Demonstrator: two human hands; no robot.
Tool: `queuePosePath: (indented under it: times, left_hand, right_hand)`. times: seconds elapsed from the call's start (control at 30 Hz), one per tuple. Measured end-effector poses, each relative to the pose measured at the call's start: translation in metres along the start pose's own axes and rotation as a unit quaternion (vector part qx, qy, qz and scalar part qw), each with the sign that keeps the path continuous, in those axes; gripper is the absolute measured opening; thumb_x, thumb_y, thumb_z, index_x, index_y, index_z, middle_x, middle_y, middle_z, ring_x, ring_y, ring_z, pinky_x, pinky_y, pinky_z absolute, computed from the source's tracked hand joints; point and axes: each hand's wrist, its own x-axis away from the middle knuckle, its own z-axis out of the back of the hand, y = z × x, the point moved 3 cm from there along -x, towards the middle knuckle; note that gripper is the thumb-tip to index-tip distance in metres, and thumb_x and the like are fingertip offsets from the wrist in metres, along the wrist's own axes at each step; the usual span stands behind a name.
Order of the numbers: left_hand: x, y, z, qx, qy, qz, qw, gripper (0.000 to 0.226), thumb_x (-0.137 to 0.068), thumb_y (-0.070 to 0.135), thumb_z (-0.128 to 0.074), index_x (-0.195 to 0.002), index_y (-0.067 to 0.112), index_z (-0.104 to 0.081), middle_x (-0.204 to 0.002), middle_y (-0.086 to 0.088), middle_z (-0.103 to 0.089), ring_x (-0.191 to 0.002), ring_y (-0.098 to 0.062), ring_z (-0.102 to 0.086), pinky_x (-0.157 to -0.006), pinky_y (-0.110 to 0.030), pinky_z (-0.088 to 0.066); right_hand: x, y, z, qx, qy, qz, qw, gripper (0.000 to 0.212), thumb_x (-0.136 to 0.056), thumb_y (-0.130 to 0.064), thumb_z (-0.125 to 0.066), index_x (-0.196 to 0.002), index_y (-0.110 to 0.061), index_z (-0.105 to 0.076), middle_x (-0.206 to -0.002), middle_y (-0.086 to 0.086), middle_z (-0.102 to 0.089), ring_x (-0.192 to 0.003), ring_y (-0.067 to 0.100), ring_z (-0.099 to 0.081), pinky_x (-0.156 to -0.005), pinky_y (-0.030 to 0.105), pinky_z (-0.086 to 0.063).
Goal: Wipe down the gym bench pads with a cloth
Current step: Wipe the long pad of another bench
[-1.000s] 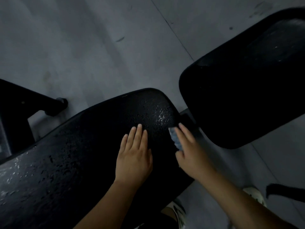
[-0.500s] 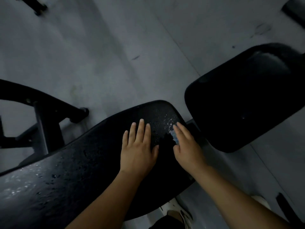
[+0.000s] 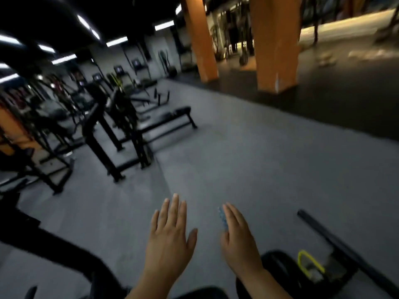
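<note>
My left hand (image 3: 170, 238) is raised in front of me with its fingers spread flat, holding nothing. My right hand (image 3: 239, 240) is beside it, fingers extended, with a small pale blue cloth (image 3: 222, 219) pinched against its inner side. Both hands hover above the grey floor. Only dark slivers of the black bench pads show along the bottom edge: one strip (image 3: 205, 293) between my forearms and a rounded black piece (image 3: 278, 266) to the right of my right wrist.
Black bench frames and racks (image 3: 121, 134) stand in a row at the left, with a flat bench (image 3: 172, 117) behind them. Two orange pillars (image 3: 274, 44) rise at the back. A black bar (image 3: 336, 240) lies on the floor at right, beside a yellow loop (image 3: 308, 264).
The view has swung up from the bench pads to the gym hall. Both hands have lifted off the pad into the air; the cloth stays in my right hand.
</note>
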Motion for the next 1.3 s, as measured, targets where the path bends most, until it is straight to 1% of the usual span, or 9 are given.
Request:
queuePosePath:
  times: [0.1,0.2,0.33,0.57,0.77,0.93,1.03,1.17,1.3]
  left_hand:
    - [-0.030,0.011,0.082,0.016,0.069,0.000,0.997,0.074,-0.092,0.059,-0.038,-0.148,0.012,-0.046,-0.159,-0.009,-0.036,-0.145,-0.030,-0.036,-0.113,-0.042,-0.020]
    - [-0.049,0.022,0.138,0.035,0.122,-0.019,0.992,0.076,-0.094,0.059,-0.033,-0.153,0.012,-0.038,-0.162,-0.009,-0.028,-0.149,-0.028,-0.027,-0.117,-0.042,-0.016]
    - [-0.063,0.025,0.182,0.080,0.178,-0.054,0.979,0.077,-0.095,0.059,-0.027,-0.157,0.013,-0.026,-0.166,-0.009,-0.018,-0.153,-0.027,-0.014,-0.122,-0.044,-0.017]
    - [-0.087,0.041,0.241,0.161,0.242,-0.127,0.948,0.077,-0.096,0.059,-0.024,-0.159,0.015,-0.018,-0.167,-0.009,-0.009,-0.154,-0.026,-0.005,-0.123,-0.045,-0.010]
    - [-0.105,0.083,0.287,0.228,0.278,-0.176,0.916,0.076,-0.097,0.059,-0.027,-0.159,0.017,-0.015,-0.167,-0.009,-0.010,-0.154,-0.026,-0.007,-0.122,-0.046,-0.014]
    - [-0.102,0.155,0.325,0.281,0.290,-0.220,0.888,0.074,-0.097,0.057,-0.034,-0.157,0.015,-0.021,-0.166,-0.010,-0.015,-0.153,-0.028,-0.012,-0.121,-0.049,-0.018]
    - [-0.094,0.216,0.350,0.303,0.300,-0.253,0.869,0.071,-0.099,0.056,-0.031,-0.157,0.018,-0.019,-0.167,-0.009,-0.011,-0.154,-0.026,-0.008,-0.122,-0.047,-0.013]
    - [-0.075,0.318,0.392,0.341,0.308,-0.293,0.838,0.074,-0.099,0.057,-0.035,-0.159,0.018,-0.014,-0.168,-0.008,-0.005,-0.154,-0.024,-0.002,-0.121,-0.043,-0.006]
    - [-0.042,0.441,0.436,0.371,0.311,-0.338,0.807,0.073,-0.099,0.055,-0.038,-0.159,0.017,-0.018,-0.167,-0.008,-0.010,-0.154,-0.025,-0.008,-0.120,-0.043,-0.008]
  right_hand:
    - [-0.022,-0.064,0.075,0.024,0.056,0.054,0.997,0.063,-0.098,-0.009,-0.041,-0.157,-0.022,-0.023,-0.161,-0.014,-0.015,-0.149,0.005,-0.014,-0.106,0.001,0.000]
    - [-0.029,-0.117,0.131,0.058,0.106,0.105,0.987,0.064,-0.096,-0.004,-0.042,-0.156,-0.019,-0.024,-0.162,-0.007,-0.019,-0.150,0.007,-0.014,-0.110,0.004,0.000]
    - [-0.024,-0.168,0.181,0.123,0.170,0.161,0.964,0.064,-0.095,0.000,-0.043,-0.156,-0.016,-0.028,-0.163,0.000,-0.023,-0.150,0.012,-0.015,-0.122,0.024,-0.014]
    - [-0.006,-0.219,0.239,0.263,0.229,0.165,0.923,0.070,-0.098,-0.004,-0.047,-0.158,-0.023,-0.018,-0.165,-0.005,-0.012,-0.152,0.010,-0.002,-0.118,0.023,-0.005]
    - [0.018,-0.245,0.302,0.361,0.282,0.170,0.873,0.068,-0.093,-0.004,-0.054,-0.154,-0.016,-0.029,-0.162,0.004,-0.026,-0.151,0.021,-0.017,-0.120,0.039,-0.025]
    - [0.055,-0.238,0.385,0.453,0.314,0.159,0.819,0.075,-0.088,0.002,-0.053,-0.155,-0.016,-0.025,-0.162,0.005,-0.024,-0.151,0.023,-0.017,-0.120,0.039,-0.025]
    - [0.087,-0.221,0.445,0.484,0.338,0.137,0.795,0.075,-0.087,0.003,-0.053,-0.155,-0.017,-0.027,-0.161,0.005,-0.026,-0.151,0.022,-0.018,-0.120,0.039,-0.026]
    - [0.144,-0.184,0.532,0.530,0.363,0.100,0.760,0.075,-0.089,0.002,-0.055,-0.155,-0.016,-0.025,-0.161,0.005,-0.026,-0.150,0.023,-0.019,-0.121,0.038,-0.022]
    - [0.209,-0.137,0.621,0.560,0.381,0.052,0.734,0.070,-0.091,-0.001,-0.053,-0.155,-0.016,-0.027,-0.160,0.006,-0.027,-0.150,0.024,-0.021,-0.121,0.040,-0.024]
